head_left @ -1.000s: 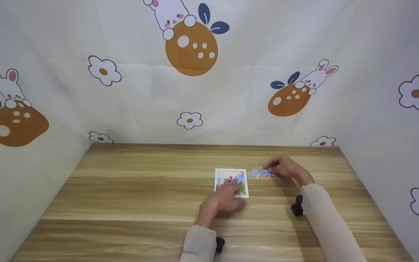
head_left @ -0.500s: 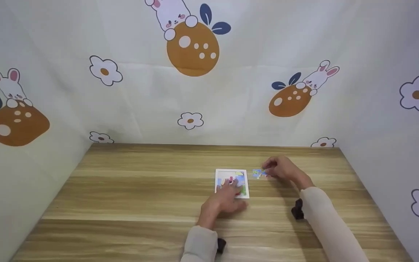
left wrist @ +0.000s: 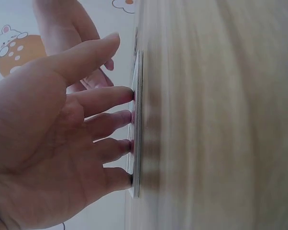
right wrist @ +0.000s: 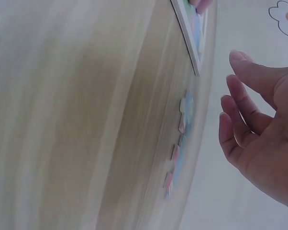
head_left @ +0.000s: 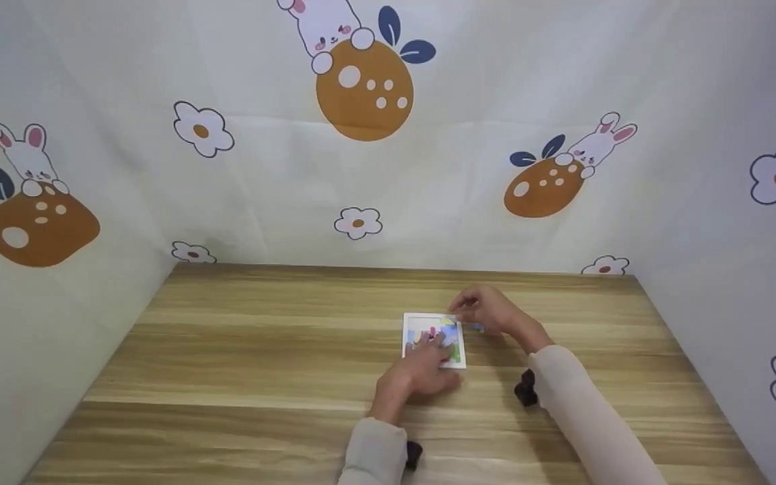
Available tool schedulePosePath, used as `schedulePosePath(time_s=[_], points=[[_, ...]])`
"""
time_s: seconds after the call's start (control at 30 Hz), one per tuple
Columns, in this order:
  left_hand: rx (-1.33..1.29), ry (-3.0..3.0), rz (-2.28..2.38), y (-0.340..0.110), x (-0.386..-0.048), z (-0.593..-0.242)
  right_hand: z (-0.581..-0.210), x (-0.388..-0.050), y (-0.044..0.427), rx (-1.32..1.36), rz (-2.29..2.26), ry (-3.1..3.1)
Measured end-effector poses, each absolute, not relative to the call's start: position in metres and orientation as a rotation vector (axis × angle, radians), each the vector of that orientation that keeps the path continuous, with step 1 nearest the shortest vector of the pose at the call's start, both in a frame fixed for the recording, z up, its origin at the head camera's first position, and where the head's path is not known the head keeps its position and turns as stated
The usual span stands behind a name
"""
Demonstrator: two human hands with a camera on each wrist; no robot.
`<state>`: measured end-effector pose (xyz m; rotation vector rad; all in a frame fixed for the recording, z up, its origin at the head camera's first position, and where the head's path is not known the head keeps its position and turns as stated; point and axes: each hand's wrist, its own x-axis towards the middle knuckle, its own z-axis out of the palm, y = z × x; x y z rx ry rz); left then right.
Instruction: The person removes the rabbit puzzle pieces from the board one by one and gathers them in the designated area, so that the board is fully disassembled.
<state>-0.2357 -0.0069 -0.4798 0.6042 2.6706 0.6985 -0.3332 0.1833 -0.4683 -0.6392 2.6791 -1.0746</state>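
Observation:
A small jigsaw puzzle in a white frame (head_left: 455, 342) lies flat on the wooden table. My left hand (head_left: 422, 372) rests its spread fingertips on it; the left wrist view shows those fingertips (left wrist: 127, 117) touching its top face, the thumb raised. Over the upper right corner of the frame hovers my right hand (head_left: 494, 311), its fingers loosely bent. In the right wrist view a gap separates thumb and forefinger, and I see nothing between them. Loose puzzle pieces (right wrist: 187, 112) lie on the table below that hand, just right of the frame; in the head view they are mostly hidden.
The wood-grain table (head_left: 240, 350) stretches out on both sides of the puzzle. Behind and beside it hangs a pale cloth (head_left: 273, 168) printed with rabbits, oranges and flowers. A small black device (head_left: 527, 389) sits at the right wrist.
My right hand has moved left from the loose pieces to the frame's upper right corner. The left hand has stayed on the puzzle. The head view has shifted slightly.

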Motion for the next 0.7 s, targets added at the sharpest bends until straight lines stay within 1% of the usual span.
schedulePosePath(time_s=[0.1, 0.43, 0.7], points=[[0.619, 2.678, 0.685, -0.006, -0.236, -0.480, -0.473, -0.332, 0.179, -0.680, -1.046, 2.687], [0.615, 2.667, 0.673, -0.007, -0.236, -0.479, -0.481, -0.329, 0.169, -0.697, -0.969, 2.699], [0.627, 2.669, 0.662, -0.008, -0.235, -0.479, -0.480, -0.330, 0.165, -0.884, -0.907, 2.714]])
